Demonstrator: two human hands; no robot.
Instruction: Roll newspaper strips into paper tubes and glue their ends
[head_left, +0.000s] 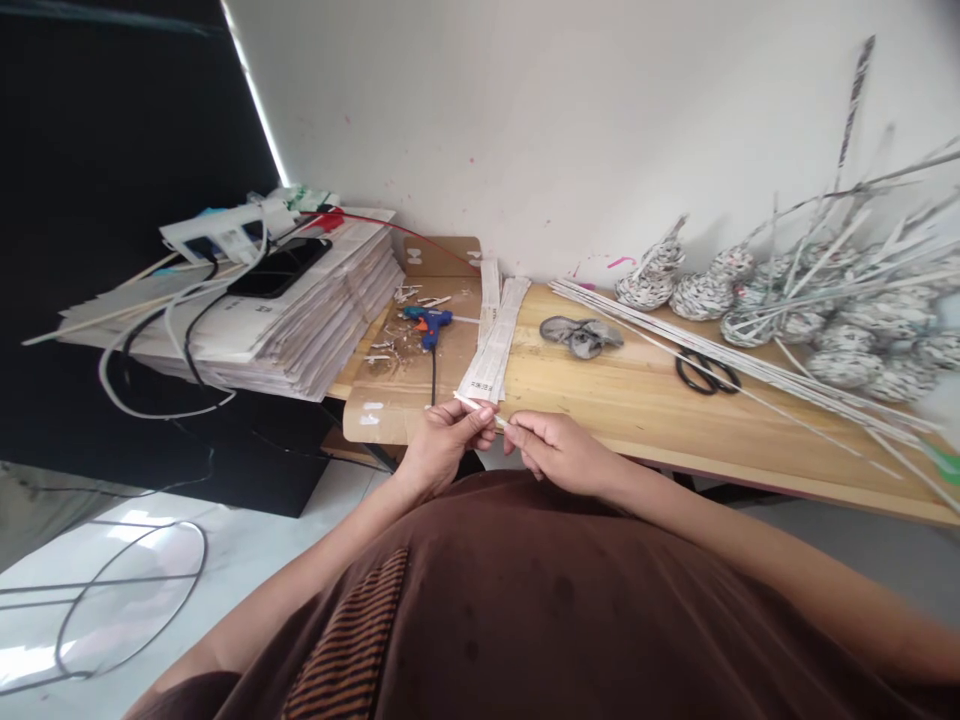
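A thin white paper roll [480,408] spans between my two hands at the table's front edge. My left hand [448,436] pinches its left part, with the tip sticking out past the thumb. The fingers of my right hand [551,447] are closed round its right end. Just beyond my hands lie flat printed paper strips [495,345], partly on a piece of cardboard [386,400]. A blue glue gun [431,325] rests on that cardboard, left of the strips, among small paper scraps [382,352].
Stacked paper [322,320] at the left bears a phone [279,267], cables and a power strip [225,235]. On the wooden table [585,400] are a grey cloth [581,335], black scissors [706,372], long paper rods [720,350] and several woven paper shapes [701,296].
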